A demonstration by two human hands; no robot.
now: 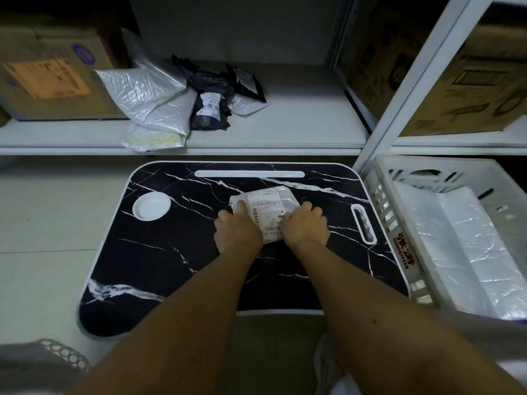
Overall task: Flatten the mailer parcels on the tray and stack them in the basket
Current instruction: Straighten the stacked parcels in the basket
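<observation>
A small white mailer parcel [266,205] with a printed label lies in the middle of the black marble-patterned tray [176,252]. My left hand [237,230] grips its left side, fingers curled over the edge. My right hand [305,226] grips its right side in the same way. The parcel's near part is hidden between my hands. The white slatted basket [383,201] stands right of the tray and holds flat silver-white mailers [467,243].
On the shelf [299,129] behind the tray lie silver bubble mailers [151,98] and crumpled black mailers [216,98]. Cardboard boxes [48,75] stand at the shelf's left and on the right rack. A white round recess [152,206] marks the tray's left.
</observation>
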